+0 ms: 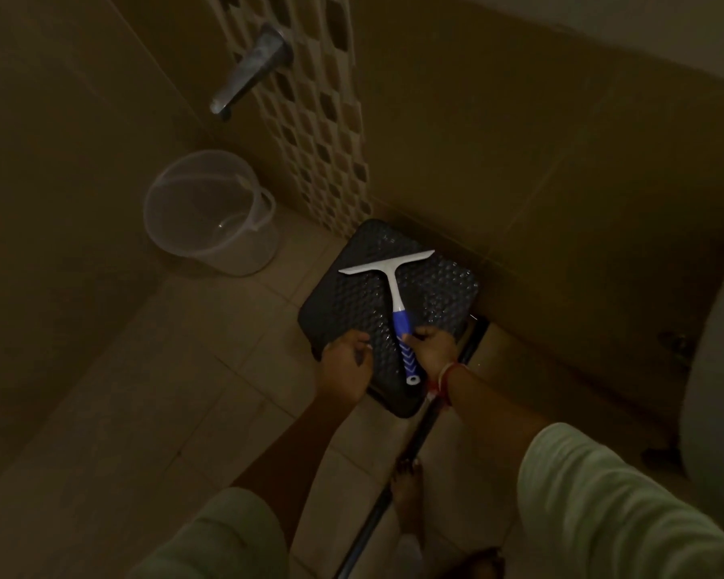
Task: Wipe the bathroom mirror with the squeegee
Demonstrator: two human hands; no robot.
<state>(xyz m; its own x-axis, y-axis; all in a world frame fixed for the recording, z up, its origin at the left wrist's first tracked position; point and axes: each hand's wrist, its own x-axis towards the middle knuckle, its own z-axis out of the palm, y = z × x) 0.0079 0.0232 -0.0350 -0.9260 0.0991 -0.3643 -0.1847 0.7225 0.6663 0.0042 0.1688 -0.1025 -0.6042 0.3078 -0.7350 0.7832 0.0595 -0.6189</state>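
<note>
Left hand point(345, 361): fingers loosely curled over the dark textured stool point(352, 302), holding nothing. Squeegee point(393, 286): white T-shaped blade and neck, blue-and-white ribbed handle, lying flat on the stool. Right hand point(433, 344): curled fingertips touch the handle; whether they grip it cannot be told.

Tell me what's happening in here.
A person looks down at a dark textured plastic stool on the bathroom floor. A white squeegee with a blue-and-white handle lies flat on its seat, blade towards the wall. The right hand is at the handle, fingertips touching it; the dim light hides whether it grips. The left hand is over the stool's near left corner, fingers curled. No mirror is in view, so wiping has not begun. A clear plastic bucket stands on the floor nearby.
</note>
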